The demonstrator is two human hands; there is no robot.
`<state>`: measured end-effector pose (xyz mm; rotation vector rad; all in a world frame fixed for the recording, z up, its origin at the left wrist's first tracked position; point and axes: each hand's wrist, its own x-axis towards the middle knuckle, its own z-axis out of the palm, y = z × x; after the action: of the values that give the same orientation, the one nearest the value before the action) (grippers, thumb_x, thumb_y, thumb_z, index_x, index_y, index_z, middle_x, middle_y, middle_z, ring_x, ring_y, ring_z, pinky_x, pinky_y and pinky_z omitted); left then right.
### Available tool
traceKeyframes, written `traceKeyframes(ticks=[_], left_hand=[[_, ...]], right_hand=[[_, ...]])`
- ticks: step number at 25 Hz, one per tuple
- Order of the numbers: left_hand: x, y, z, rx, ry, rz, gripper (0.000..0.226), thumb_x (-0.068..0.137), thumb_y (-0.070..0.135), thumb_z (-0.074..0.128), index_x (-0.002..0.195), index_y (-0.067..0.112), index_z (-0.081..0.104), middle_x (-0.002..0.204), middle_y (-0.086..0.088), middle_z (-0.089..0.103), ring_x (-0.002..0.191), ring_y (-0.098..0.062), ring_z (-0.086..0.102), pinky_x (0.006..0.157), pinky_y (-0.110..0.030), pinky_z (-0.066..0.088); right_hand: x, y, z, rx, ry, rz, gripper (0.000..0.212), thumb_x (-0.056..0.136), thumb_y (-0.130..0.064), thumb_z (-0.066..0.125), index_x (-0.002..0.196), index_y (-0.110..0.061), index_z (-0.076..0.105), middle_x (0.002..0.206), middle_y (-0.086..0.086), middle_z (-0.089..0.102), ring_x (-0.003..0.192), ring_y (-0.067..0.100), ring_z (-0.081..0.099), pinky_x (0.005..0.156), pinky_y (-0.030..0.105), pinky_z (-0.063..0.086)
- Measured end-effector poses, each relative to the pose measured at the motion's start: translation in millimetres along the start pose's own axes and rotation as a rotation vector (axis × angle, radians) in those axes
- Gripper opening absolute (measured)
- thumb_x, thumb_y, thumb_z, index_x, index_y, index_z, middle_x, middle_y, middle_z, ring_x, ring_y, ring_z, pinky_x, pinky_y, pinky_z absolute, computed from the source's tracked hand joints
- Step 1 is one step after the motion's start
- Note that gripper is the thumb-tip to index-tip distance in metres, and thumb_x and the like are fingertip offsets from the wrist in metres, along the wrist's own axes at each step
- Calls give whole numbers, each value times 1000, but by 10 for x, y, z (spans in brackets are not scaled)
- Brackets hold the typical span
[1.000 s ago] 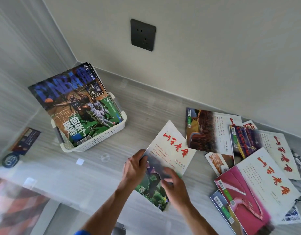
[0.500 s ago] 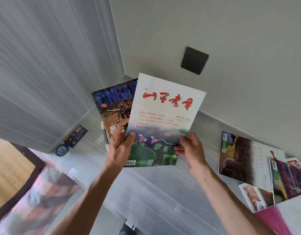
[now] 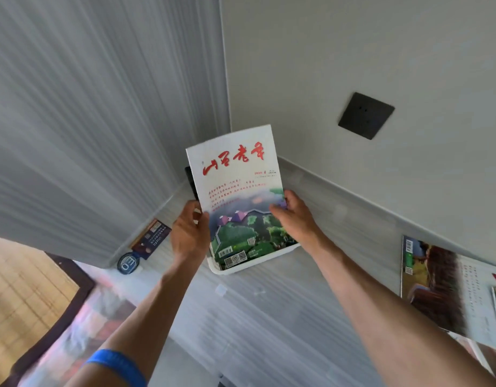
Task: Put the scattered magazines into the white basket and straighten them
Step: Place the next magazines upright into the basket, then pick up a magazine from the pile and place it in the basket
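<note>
Magazine: I see the white-covered magazine [image 3: 235,196] standing upright with its lower edge inside the white basket [image 3: 252,265], in the bench [image 3: 269,317] corner.
Hands: left hand [image 3: 189,233] fingers clamp its left edge; right hand [image 3: 295,216] fingers clamp its right edge.
Hidden: most of the basket; a dark magazine [image 3: 190,180] behind shows one sliver.
Around: glossy magazines [image 3: 442,286] lie flat, cut off at right; a black wall socket [image 3: 365,115]; a dark card [image 3: 152,238] by the wall.
</note>
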<state>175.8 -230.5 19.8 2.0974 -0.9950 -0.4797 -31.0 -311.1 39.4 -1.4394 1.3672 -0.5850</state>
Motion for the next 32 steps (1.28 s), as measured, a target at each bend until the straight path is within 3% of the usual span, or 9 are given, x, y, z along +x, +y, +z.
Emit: traceKeyframes(ticks=[4, 6, 10, 14, 16, 20, 23, 28, 32], left_hand=[[12, -239, 81, 71, -65, -32, 7, 88, 23, 68, 90, 19, 63, 102, -7, 76, 63, -13, 61, 52, -13, 39], [74, -257, 107, 115, -84, -63, 8, 86, 25, 69, 86, 17, 66, 94, -7, 77, 58, -11, 58, 52, -15, 37], [96, -134, 137, 283, -137, -157, 14, 86, 28, 65, 85, 14, 66, 90, -11, 75, 72, -27, 65, 61, -32, 53], [-324, 149, 331, 47, -140, 101, 7, 89, 21, 62, 96, 20, 62, 98, -8, 73, 73, -24, 66, 57, -27, 50], [-665, 373, 602, -91, -248, 191, 15, 90, 16, 62, 105, 18, 64, 98, -7, 72, 84, -26, 70, 69, -36, 56], [-1352, 764, 1188, -182, -541, 275, 44, 89, 7, 63, 132, 9, 56, 131, -11, 63, 118, -26, 60, 96, -45, 51], [-1743, 779, 1477, -112, -644, 336, 51, 89, 10, 63, 139, 14, 51, 139, -5, 57, 123, -24, 56, 99, -43, 48], [-2020, 603, 1554, -8, -679, 363, 49, 89, 9, 63, 136, 14, 53, 134, -4, 60, 118, -23, 58, 97, -40, 50], [-2073, 581, 1537, 51, -662, 363, 43, 86, 3, 63, 129, 10, 61, 126, -7, 65, 114, -25, 62, 94, -39, 51]], right_hand=[[16, 223, 55, -48, -3, -12, 38, 81, -7, 63, 103, -38, 59, 100, -24, 67, 84, -7, 64, 61, 3, 41], [22, 316, 38, -137, -12, 43, 44, 81, -8, 61, 118, -34, 57, 112, -16, 66, 96, 1, 62, 68, 8, 40], [-68, 428, 14, -314, 19, 51, 55, 85, -6, 54, 137, -21, 46, 135, 1, 59, 120, 20, 57, 88, 21, 40], [-537, 663, -202, -238, 265, 29, 47, 88, -7, 55, 134, -17, 51, 135, 5, 58, 118, 25, 57, 97, 37, 48], [-868, 1032, -488, -298, 294, 115, 50, 89, -9, 55, 138, -16, 47, 144, 4, 50, 127, 24, 50, 103, 36, 43], [-1343, 1809, -1272, -510, 358, 358, 59, 84, -8, 59, 139, -8, 40, 151, 9, 38, 135, 32, 39, 104, 37, 39], [-1494, 2220, -1689, -583, 418, 422, 49, 77, -7, 61, 124, -9, 46, 140, 11, 43, 124, 36, 47, 97, 40, 42], [-1529, 2658, -1710, -795, 100, 544, 87, 84, -51, 56, 152, -13, 17, 164, 5, 9, 147, 34, 17, 117, 43, 24], [-1754, 2611, -1457, -861, 50, 384, 86, 86, -56, 51, 154, -18, 14, 165, 1, 4, 149, 29, 11, 118, 42, 23]])
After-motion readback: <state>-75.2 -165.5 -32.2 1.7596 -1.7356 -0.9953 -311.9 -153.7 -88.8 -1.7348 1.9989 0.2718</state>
